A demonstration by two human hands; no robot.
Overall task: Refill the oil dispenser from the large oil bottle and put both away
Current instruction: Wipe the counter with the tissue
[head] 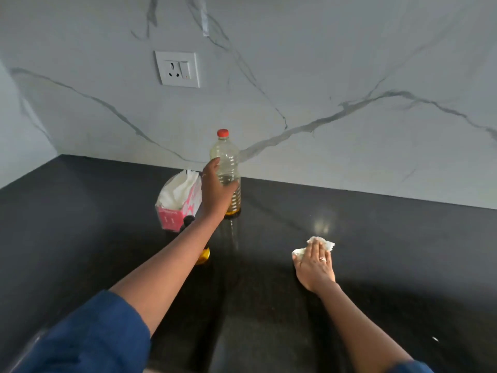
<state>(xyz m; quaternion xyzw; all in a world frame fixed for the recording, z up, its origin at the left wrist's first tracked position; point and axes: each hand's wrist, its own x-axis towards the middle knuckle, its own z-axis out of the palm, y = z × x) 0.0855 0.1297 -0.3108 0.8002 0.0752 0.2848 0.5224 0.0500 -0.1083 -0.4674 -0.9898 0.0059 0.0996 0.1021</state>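
The large oil bottle is clear plastic with a red cap and a little amber oil at its bottom. It stands upright on the black counter near the wall. My left hand is wrapped around its middle. The oil dispenser is mostly hidden under my left forearm; only its dark top and a yellow patch show. My right hand lies flat on a crumpled white tissue, pressing it onto the counter to the right.
A pink tissue box with white tissues sticking out stands just left of the bottle. A marble-patterned wall with a white socket rises behind the counter. The counter meets a side wall at the far left.
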